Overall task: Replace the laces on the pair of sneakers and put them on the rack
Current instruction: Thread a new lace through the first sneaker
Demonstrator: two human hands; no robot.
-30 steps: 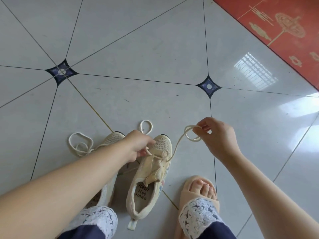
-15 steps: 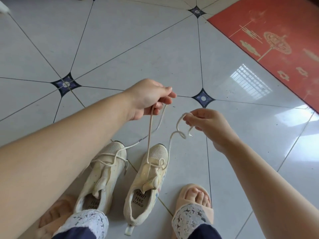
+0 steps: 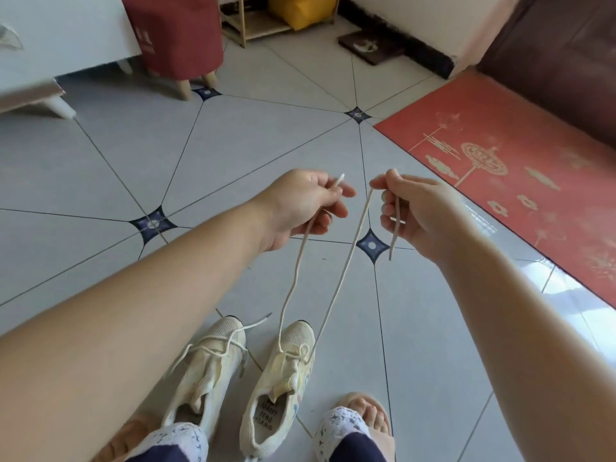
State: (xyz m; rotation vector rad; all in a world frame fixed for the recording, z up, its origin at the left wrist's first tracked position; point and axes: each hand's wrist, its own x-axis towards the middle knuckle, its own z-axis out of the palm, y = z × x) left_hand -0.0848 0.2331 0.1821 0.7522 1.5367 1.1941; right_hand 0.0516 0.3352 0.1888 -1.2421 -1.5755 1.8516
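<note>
Grey tiled floor (image 3: 233, 155) with dark diamond insets. At the far top there is a wooden rack (image 3: 247, 26) with something yellow (image 3: 300, 8) on it, a red stool (image 3: 176, 35) just left of it, and a white cabinet (image 3: 50, 28) further left. A dark flat item (image 3: 370, 45) lies on the floor to the rack's right. A red mat (image 3: 500, 155) runs along the right side, with a dark sofa (image 3: 550, 55) behind it. Both sneakers sit on the floor at bottom centre, between the person's sandalled feet (image 3: 370, 415) and well apart from the rack. They lie side by side, long axes roughly parallel, toes pointing away from the person and heels toward them. A lace-trimmed trouser cuff (image 3: 173, 438) covers the heel of the left-side sneaker (image 3: 213, 368), which has a loose lace (image 3: 230, 338) draped across its front, one tip on the tile. The right-side sneaker (image 3: 283, 388) has its opening up and insole print visible. Its lace (image 3: 340, 278) passes through the front eyelets only, and two strands rise steeply to the hands. Both forearms reach forward, hands raised above the toes, close together but not touching. The left hand (image 3: 300, 205) is palm inward with fingers curled round the left strand, the tip poking out past the thumb. The right hand (image 3: 416, 215) pinches the other strand between thumb and forefinger, the other fingers loosely curled, and the free end hangs down in front of the palm.
</note>
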